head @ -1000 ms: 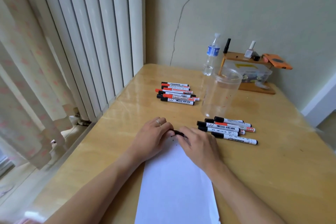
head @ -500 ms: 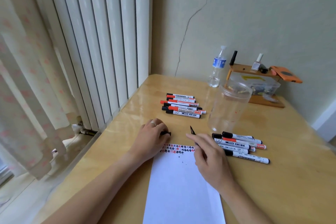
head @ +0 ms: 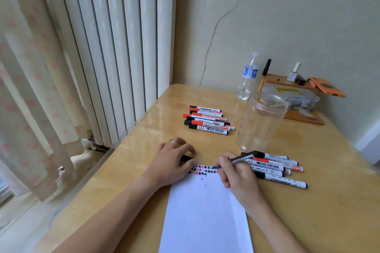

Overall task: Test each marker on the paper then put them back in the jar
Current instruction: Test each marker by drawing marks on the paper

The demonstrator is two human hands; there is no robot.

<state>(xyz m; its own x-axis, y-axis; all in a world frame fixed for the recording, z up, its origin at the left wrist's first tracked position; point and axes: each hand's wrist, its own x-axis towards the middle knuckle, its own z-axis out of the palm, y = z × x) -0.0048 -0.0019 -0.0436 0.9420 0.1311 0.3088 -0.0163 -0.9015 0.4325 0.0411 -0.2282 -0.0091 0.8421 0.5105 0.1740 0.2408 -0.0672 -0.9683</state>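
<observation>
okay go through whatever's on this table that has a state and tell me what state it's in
Jar: upright, lidless, empty.
Marker: uncapped, in right hand, tip on paper.
Cap: off, in left hand.
Water bottle: upright, capped.

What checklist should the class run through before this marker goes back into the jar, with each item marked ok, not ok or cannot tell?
1. Right hand grips the marker: ok.
2. Tip on the paper, beside the test marks: ok.
3. New mark made: cannot tell.
4. Cap in the left hand: ok.
5. Marker recapped: not ok.
6. Jar open and upright: ok.
</observation>
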